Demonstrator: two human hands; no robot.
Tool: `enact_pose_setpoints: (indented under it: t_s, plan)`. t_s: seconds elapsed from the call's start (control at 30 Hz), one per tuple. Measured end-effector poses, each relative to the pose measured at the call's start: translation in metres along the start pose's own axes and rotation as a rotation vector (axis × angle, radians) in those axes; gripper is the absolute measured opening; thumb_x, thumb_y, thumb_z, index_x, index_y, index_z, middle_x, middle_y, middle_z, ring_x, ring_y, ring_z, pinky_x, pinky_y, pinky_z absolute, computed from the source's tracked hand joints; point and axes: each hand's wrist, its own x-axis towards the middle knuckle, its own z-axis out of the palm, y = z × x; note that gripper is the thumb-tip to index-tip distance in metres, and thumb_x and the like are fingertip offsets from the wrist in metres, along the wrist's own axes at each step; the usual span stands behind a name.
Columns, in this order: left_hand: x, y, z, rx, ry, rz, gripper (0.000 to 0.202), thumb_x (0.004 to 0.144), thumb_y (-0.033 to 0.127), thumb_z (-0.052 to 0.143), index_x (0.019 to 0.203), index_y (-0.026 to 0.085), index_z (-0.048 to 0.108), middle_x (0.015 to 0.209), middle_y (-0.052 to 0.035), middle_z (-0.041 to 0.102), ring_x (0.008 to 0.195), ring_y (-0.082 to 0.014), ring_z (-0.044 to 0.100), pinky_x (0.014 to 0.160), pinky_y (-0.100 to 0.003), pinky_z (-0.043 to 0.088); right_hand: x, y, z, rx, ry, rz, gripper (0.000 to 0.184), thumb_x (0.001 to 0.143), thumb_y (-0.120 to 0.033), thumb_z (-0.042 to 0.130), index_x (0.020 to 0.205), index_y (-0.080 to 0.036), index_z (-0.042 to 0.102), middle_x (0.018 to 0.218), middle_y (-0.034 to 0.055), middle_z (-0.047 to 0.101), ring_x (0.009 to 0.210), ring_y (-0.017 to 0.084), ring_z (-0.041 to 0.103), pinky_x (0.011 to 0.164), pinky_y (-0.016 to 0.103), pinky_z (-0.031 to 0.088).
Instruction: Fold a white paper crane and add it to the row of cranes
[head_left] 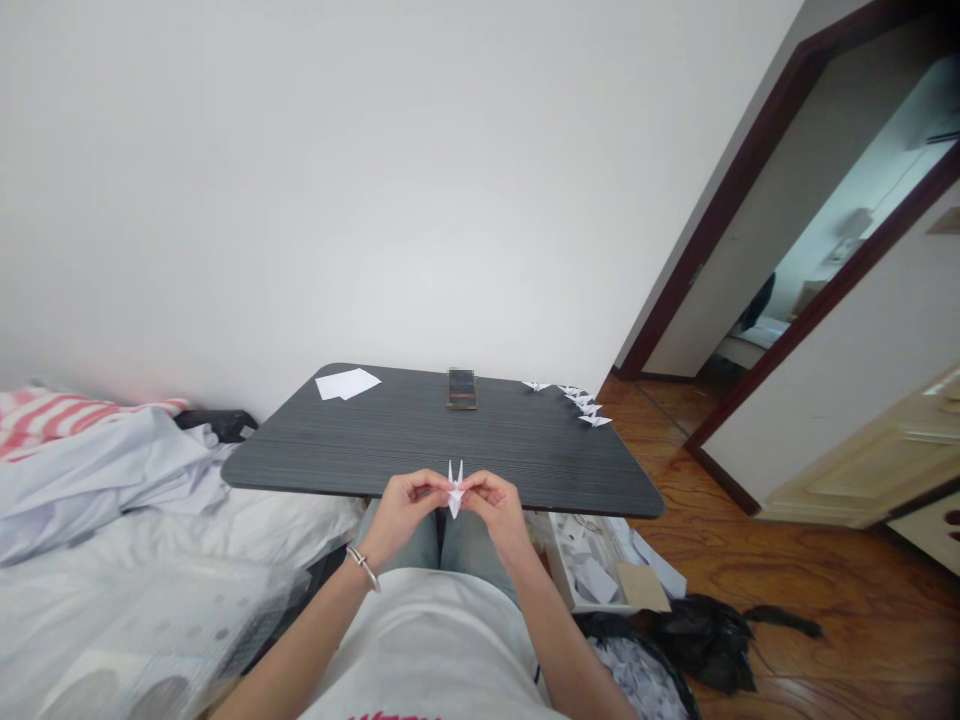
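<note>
A small white folded paper piece (455, 489), with two thin points sticking up, is pinched between both my hands just in front of the dark table's near edge. My left hand (403, 507) grips its left side; a silver bracelet sits on that wrist. My right hand (496, 505) grips its right side. Both hands hover above my lap.
The dark grey table (375, 440) carries white paper sheets (346, 383), a phone (462, 388) and several folded paper cranes (583, 402) at its far right corner. A bed with bedding lies left. A box of paper (592, 575) and black bags sit on the wooden floor.
</note>
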Motion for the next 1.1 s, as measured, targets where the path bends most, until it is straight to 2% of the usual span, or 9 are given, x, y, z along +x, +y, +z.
enact_pose_setpoints:
  t_s: [0.23, 0.33, 0.4, 0.5, 0.63, 0.73, 0.93, 1.1]
  plan:
    - [0.001, 0.002, -0.002, -0.032, -0.052, 0.033, 0.009, 0.064, 0.019, 0.064, 0.069, 0.013, 0.067, 0.076, -0.0042, 0.061, 0.07, -0.0142, 0.055, 0.065, -0.024, 0.045, -0.001, 0.001, 0.0, -0.109, 0.043, -0.131, 0.009, 0.066, -0.011, 0.059, 0.065, -0.019, 0.064, 0.066, -0.001, 0.058, 0.06, 0.012, 0.053, 0.058, 0.023, 0.043]
    - [-0.001, 0.006, -0.001, -0.12, -0.084, -0.004, 0.013, 0.069, 0.024, 0.061, 0.074, 0.013, 0.065, 0.08, -0.004, 0.06, 0.074, -0.0143, 0.056, 0.07, -0.027, 0.047, 0.0, 0.003, -0.002, -0.162, 0.047, -0.203, 0.01, 0.066, -0.011, 0.058, 0.065, -0.019, 0.064, 0.067, -0.0002, 0.058, 0.062, 0.013, 0.053, 0.059, 0.024, 0.042]
    - [-0.002, 0.008, 0.0, -0.168, -0.048, -0.038, 0.014, 0.071, 0.026, 0.059, 0.076, 0.013, 0.063, 0.078, -0.003, 0.06, 0.074, -0.0141, 0.056, 0.072, -0.028, 0.048, 0.001, 0.003, -0.003, -0.2, 0.05, -0.257, 0.012, 0.067, -0.01, 0.058, 0.065, -0.019, 0.065, 0.068, 0.0006, 0.058, 0.065, 0.014, 0.054, 0.06, 0.025, 0.042]
    - [-0.002, 0.011, 0.003, -0.157, 0.008, -0.062, 0.014, 0.071, 0.028, 0.06, 0.073, 0.013, 0.059, 0.071, -0.0012, 0.059, 0.068, -0.0124, 0.056, 0.065, -0.026, 0.048, 0.0, 0.002, -0.002, -0.238, 0.057, -0.309, 0.013, 0.068, -0.01, 0.057, 0.065, -0.02, 0.065, 0.07, 0.0015, 0.057, 0.067, 0.015, 0.054, 0.061, 0.026, 0.042]
    - [-0.001, 0.01, 0.005, -0.086, -0.004, -0.095, 0.019, 0.066, 0.029, 0.064, 0.074, 0.012, 0.059, 0.062, -0.0007, 0.059, 0.058, -0.0105, 0.054, 0.052, -0.02, 0.044, -0.001, 0.0, -0.001, -0.261, 0.086, -0.353, 0.014, 0.069, -0.01, 0.057, 0.065, -0.02, 0.065, 0.073, 0.002, 0.056, 0.069, 0.015, 0.053, 0.058, 0.025, 0.042]
    - [-0.001, 0.01, 0.005, -0.098, -0.016, -0.129, 0.022, 0.063, 0.029, 0.067, 0.075, 0.012, 0.06, 0.063, -0.0009, 0.06, 0.055, -0.0099, 0.053, 0.05, -0.02, 0.044, -0.001, -0.001, -0.001, -0.279, 0.094, -0.366, 0.014, 0.07, -0.01, 0.056, 0.065, -0.021, 0.065, 0.073, 0.0021, 0.056, 0.07, 0.015, 0.053, 0.057, 0.025, 0.042]
    - [-0.001, 0.012, 0.005, -0.173, -0.024, -0.175, 0.02, 0.059, 0.025, 0.07, 0.07, 0.012, 0.06, 0.065, -0.0006, 0.062, 0.059, -0.0104, 0.056, 0.06, -0.023, 0.045, -0.002, 0.0, -0.002, -0.309, 0.099, -0.332, 0.013, 0.07, -0.012, 0.057, 0.063, -0.02, 0.064, 0.074, 0.0021, 0.056, 0.069, 0.014, 0.054, 0.057, 0.024, 0.043]
    - [-0.001, 0.009, 0.004, -0.178, 0.0, -0.182, 0.021, 0.058, 0.025, 0.07, 0.071, 0.012, 0.06, 0.065, -0.0007, 0.063, 0.06, -0.011, 0.057, 0.063, -0.024, 0.046, -0.002, 0.002, -0.003, -0.288, 0.077, -0.283, 0.011, 0.068, -0.012, 0.058, 0.064, -0.02, 0.065, 0.074, 0.0022, 0.057, 0.07, 0.015, 0.054, 0.056, 0.024, 0.044]
